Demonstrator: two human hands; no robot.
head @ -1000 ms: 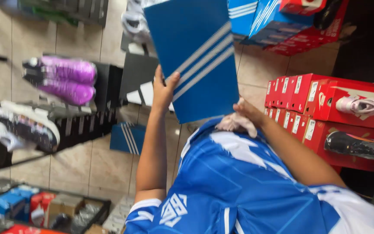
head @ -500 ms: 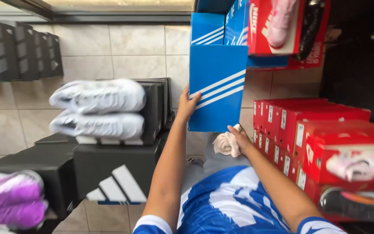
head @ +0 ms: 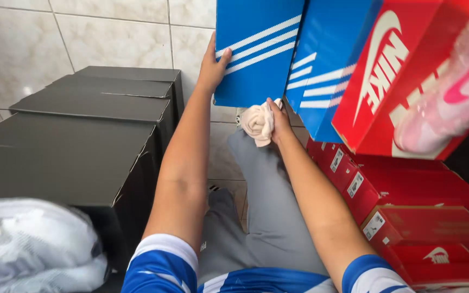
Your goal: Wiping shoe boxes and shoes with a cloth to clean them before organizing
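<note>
Plainly, work in hand: a blue shoe box [head: 259, 49] with white diagonal stripes is held up between the two hands, against a tiled wall and a stack of other boxes.
Left hand: the left hand [head: 213, 65] lies flat against the box's left edge, fingers stretched up along the side and thumb on the front face, steadying it.
Right hand: the right hand [head: 278, 116] is under the box's lower right corner, closed around a crumpled pale cloth [head: 257, 123] that bulges out to its left, just below the box's bottom edge.
Done so far: judging by how things lie, the box is lifted and supported at the level of the stack; whether the cloth has been used on it I cannot tell.
Left to do: the box does not look settled; both hands carry it, so it seems partway.
How the box looks: clean, glossy blue card, sharp corners, lid on, no dents showing.
Right of the hands: a second blue striped box [head: 332, 65] touching the first, then a red box [head: 403, 70] with a pink shoe [head: 451, 103] blurred before it; lower, red boxes [head: 408, 211] in a stack.
Left of the hands: black boxes [head: 82, 130] stacked, and a white shoe [head: 28, 244] nearest the camera.
</note>
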